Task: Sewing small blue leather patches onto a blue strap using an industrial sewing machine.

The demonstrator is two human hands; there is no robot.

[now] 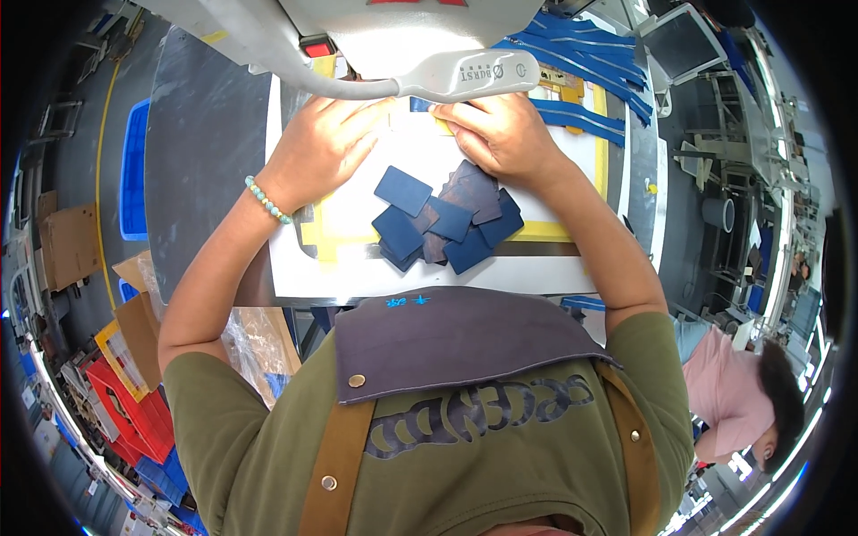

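Observation:
My left hand (331,147), with a beaded bracelet (268,200), reaches under the machine's grey handle (465,73); its fingers are extended, tips partly hidden. My right hand (500,134) has bent fingers at a small blue piece (418,104) under the machine, seemingly pinching it. Below both hands, several dark blue and mottled rectangular pieces (402,190) lie overlapped on a white board (322,277) edged with yellow tape. Blue strips with zippers (576,62) lie at the upper right, beside my right hand.
The grey table (201,170) extends left, beside a blue bin (134,170). Cardboard (71,246) and red crates (130,411) stand at the left. A person in pink (728,389) is at the lower right. A monitor (684,49) stands upper right.

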